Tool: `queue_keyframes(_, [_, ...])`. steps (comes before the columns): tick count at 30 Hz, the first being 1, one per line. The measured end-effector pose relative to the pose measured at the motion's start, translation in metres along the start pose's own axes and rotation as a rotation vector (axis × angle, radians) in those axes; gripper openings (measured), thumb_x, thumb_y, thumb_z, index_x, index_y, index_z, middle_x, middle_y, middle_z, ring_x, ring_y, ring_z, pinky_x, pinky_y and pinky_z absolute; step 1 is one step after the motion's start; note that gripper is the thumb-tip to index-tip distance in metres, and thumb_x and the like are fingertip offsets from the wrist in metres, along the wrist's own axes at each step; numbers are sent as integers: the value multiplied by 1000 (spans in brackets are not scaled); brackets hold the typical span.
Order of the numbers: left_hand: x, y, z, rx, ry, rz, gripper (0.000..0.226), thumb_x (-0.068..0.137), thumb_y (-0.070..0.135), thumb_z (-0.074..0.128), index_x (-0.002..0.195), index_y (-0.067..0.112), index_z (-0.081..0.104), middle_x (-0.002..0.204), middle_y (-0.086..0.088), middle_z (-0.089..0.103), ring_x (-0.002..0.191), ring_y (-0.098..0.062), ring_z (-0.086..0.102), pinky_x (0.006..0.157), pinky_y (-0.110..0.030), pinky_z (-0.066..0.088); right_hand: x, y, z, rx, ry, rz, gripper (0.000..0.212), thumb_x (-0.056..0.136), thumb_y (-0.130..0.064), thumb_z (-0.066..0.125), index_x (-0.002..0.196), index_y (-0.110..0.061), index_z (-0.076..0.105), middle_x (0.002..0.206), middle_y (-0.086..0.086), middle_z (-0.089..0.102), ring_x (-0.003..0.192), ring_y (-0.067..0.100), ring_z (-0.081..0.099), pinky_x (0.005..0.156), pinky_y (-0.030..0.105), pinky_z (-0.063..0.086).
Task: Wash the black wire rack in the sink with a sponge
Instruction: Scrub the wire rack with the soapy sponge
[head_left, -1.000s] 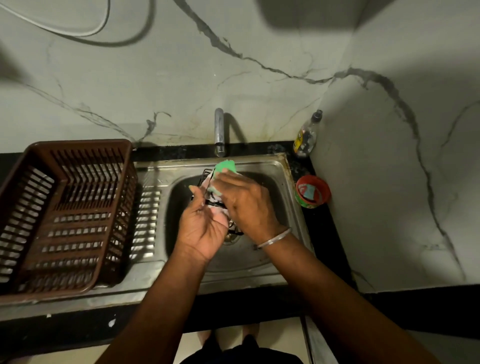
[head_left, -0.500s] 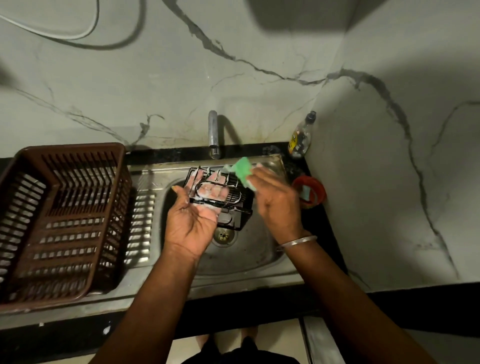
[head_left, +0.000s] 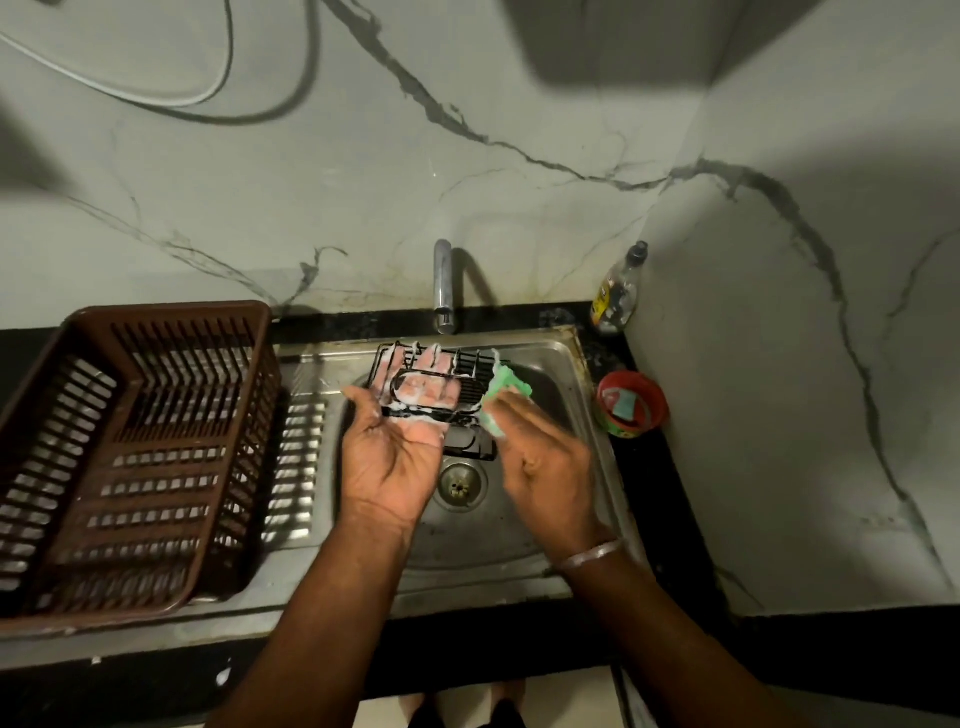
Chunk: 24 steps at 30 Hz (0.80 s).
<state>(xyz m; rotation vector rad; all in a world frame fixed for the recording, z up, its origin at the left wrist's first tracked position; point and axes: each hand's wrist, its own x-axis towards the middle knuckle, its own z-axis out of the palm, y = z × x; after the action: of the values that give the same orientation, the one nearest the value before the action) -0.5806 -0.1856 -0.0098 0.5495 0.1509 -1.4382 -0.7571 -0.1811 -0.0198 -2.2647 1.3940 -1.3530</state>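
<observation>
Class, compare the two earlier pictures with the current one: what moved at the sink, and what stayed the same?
The right hand, gripping the green sponge, swung from over the black wire rack out to its right edge. The rack, hidden under the hands a second ago, now lies exposed and soapy across the open left hand, raised toward the tap. The brown basket, bottle and red tub stayed put.

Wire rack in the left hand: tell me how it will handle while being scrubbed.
The wire rack is coated in white suds, so it will probably feel slippery. It lies on the left hand's open palm and straight fingers with no grip round it, so a push from the sponge in the right hand could slide it off. Thin open wire suggests it is light and fairly stiff.
</observation>
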Motion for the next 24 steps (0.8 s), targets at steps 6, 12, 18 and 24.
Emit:
queue_keyframes(6, [4,-14,-7,60,-19,-145,75,103,63,52,151,5,56,154,-27,54,142,-43,54,115,-63,43,1,-35,28,-20,-32,-202,27,94,-1,69,119,-6,78,122,11,76,120,25,71,105,40,55])
queue_keyframes(12, [2,-13,-10,-3,-69,-99,91,92,44,79,167,17,34,163,-21,46,154,-40,41,124,-58,37,1,-12,18,-52,-92,-197,30,92,1,69,119,-9,78,129,10,73,129,24,65,110,43,51])
queue_keyframes(18, [-4,-12,-15,22,-71,-122,77,99,47,63,164,13,38,158,-25,51,147,-40,50,122,-53,40,6,5,15,34,-217,-313,31,93,3,69,120,-10,78,132,9,72,131,20,64,112,43,50])
queue_keyframes(24, [-10,-25,-12,59,-18,-118,71,105,52,49,162,11,42,147,-22,61,134,-36,60,111,-54,49,7,-18,31,28,-215,-340,25,97,-8,63,116,-10,80,129,10,73,125,22,67,114,38,47])
